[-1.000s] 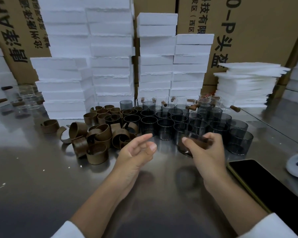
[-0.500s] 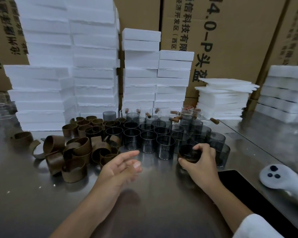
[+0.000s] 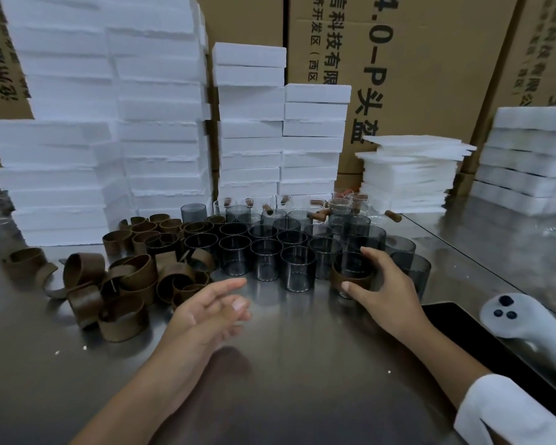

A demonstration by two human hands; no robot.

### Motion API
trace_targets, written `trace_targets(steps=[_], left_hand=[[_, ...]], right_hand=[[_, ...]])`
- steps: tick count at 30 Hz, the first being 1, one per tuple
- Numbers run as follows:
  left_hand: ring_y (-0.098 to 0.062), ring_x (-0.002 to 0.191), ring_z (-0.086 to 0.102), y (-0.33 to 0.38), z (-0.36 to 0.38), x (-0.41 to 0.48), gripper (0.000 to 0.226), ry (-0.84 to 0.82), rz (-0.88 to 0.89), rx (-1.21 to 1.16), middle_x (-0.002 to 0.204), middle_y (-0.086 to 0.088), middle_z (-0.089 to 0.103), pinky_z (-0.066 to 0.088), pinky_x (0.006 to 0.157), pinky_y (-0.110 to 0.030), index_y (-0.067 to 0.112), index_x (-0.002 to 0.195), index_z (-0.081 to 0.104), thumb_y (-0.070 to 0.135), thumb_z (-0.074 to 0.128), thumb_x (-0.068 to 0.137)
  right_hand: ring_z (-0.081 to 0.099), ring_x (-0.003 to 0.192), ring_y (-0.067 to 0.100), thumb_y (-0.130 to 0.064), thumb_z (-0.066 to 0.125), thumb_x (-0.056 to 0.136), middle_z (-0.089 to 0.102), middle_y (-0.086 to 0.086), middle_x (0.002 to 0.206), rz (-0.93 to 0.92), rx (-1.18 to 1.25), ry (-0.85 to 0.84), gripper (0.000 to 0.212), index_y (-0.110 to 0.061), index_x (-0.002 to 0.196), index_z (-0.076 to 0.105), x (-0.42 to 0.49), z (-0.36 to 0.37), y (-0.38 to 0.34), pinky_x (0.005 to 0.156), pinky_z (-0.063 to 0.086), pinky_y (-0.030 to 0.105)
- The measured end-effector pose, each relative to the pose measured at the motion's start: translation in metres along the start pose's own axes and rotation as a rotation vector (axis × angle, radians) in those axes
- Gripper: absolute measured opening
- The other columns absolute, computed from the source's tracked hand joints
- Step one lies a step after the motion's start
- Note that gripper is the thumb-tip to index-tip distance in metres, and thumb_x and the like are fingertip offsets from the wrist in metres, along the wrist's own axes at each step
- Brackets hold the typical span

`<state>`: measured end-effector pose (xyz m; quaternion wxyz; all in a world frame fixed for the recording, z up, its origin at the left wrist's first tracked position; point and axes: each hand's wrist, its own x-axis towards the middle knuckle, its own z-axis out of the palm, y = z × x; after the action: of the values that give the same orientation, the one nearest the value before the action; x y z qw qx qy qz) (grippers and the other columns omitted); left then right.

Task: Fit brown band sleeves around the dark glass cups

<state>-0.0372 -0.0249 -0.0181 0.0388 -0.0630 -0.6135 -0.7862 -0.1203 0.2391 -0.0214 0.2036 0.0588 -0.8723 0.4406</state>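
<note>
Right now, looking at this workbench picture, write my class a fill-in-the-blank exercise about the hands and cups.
The right hand grips a dark glass cup wrapped in a ___ band sleeve.
The left hand holds ___.
The heap of loose curled bands lies to the ___ of the bare dark cups.
Stacked white foam blocks stand ___ the cups.
Missing words: brown; nothing; left; behind.

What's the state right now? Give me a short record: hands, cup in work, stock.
left hand: open, holding nothing, over the table
right hand: grips the sleeved cup
sleeved cup: brown band around its lower part, front right of the cluster
bare cups: upright, clustered mid-table
loose sleeves: heaped left of the cups
</note>
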Motion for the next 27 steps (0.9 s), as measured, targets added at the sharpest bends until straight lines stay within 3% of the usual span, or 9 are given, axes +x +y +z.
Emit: trace_targets(steps=[6,9,11,13,15,18,21,24,27], left_hand=[[-0.012,0.079,0.066,0.000,0.001,0.000,0.047,-0.007,0.000,-0.018,0.084,-0.004,0.066,0.055,0.069,-0.020,0.013,0.114,0.064,0.021,0.067,0.068],[-0.012,0.078,0.066,0.001,0.002,0.000,0.050,-0.003,-0.001,-0.027,0.083,-0.004,0.067,0.055,0.068,-0.020,0.014,0.113,0.065,0.024,0.069,0.064],[-0.012,0.078,0.066,0.002,0.002,-0.001,0.051,-0.005,-0.001,-0.027,0.084,-0.004,0.067,0.054,0.069,-0.021,0.014,0.113,0.065,0.025,0.070,0.063],[-0.012,0.078,0.066,0.003,0.003,-0.001,0.051,-0.004,-0.005,-0.033,0.084,-0.004,0.067,0.054,0.070,-0.021,0.014,0.113,0.065,0.025,0.070,0.064],[-0.012,0.077,0.066,0.003,0.003,-0.001,0.049,0.002,-0.008,-0.048,0.083,-0.004,0.067,0.054,0.069,-0.021,0.014,0.113,0.065,0.024,0.069,0.065],[-0.011,0.077,0.066,0.005,0.004,-0.001,0.047,0.012,-0.006,-0.057,0.081,-0.002,0.067,0.053,0.069,-0.021,0.014,0.113,0.064,0.022,0.068,0.068],[-0.011,0.076,0.066,0.005,0.007,-0.002,0.046,0.013,-0.004,-0.048,0.079,-0.001,0.067,0.052,0.070,-0.022,0.014,0.114,0.063,0.020,0.067,0.068],[-0.010,0.076,0.065,0.007,0.008,-0.003,0.045,0.008,-0.004,-0.054,0.079,-0.001,0.067,0.051,0.072,-0.024,0.014,0.113,0.063,0.020,0.066,0.069],[-0.009,0.077,0.065,0.007,0.008,-0.003,0.045,0.000,0.001,-0.052,0.081,0.000,0.068,0.051,0.073,-0.023,0.015,0.112,0.064,0.023,0.067,0.068]], right_hand=[[0.038,0.133,0.014,-0.021,0.075,0.083,0.042,-0.001,0.145,0.008,-0.015,0.040,0.071,-0.019,0.142,0.036,-0.002,0.004,-0.011,0.100,0.028,0.021],[0.034,0.130,-0.002,-0.013,0.067,0.088,0.040,-0.012,0.136,-0.212,0.000,0.128,0.048,-0.029,0.126,0.044,-0.012,0.008,-0.033,0.105,0.025,0.016],[0.029,0.122,-0.022,-0.008,0.063,0.088,0.040,-0.021,0.129,-0.361,0.033,0.108,0.043,-0.034,0.117,0.046,-0.020,0.013,-0.053,0.104,0.020,0.003],[0.031,0.119,-0.024,-0.007,0.062,0.088,0.042,-0.027,0.121,-0.448,0.049,0.032,0.039,-0.033,0.114,0.049,-0.026,0.023,-0.070,0.100,0.020,-0.003],[0.039,0.116,-0.016,-0.009,0.061,0.089,0.046,-0.022,0.117,-0.479,0.049,-0.032,0.034,-0.030,0.115,0.051,-0.029,0.038,-0.083,0.096,0.024,-0.002],[0.037,0.121,-0.003,-0.015,0.057,0.093,0.040,-0.010,0.129,-0.378,-0.010,-0.097,0.041,-0.021,0.132,0.046,-0.028,0.060,-0.089,0.095,0.023,0.000],[0.025,0.134,0.012,-0.018,0.051,0.096,0.026,0.000,0.144,-0.247,-0.205,-0.049,0.053,-0.011,0.145,0.034,-0.027,0.078,-0.085,0.104,0.022,0.014],[0.018,0.137,0.023,-0.023,0.047,0.097,0.016,0.007,0.151,-0.105,-0.402,0.041,0.054,-0.010,0.146,0.030,-0.026,0.090,-0.082,0.111,0.025,0.031],[0.016,0.137,0.028,-0.027,0.051,0.095,0.017,0.010,0.151,0.017,-0.449,0.092,0.044,-0.017,0.137,0.041,-0.025,0.095,-0.079,0.109,0.024,0.037]])
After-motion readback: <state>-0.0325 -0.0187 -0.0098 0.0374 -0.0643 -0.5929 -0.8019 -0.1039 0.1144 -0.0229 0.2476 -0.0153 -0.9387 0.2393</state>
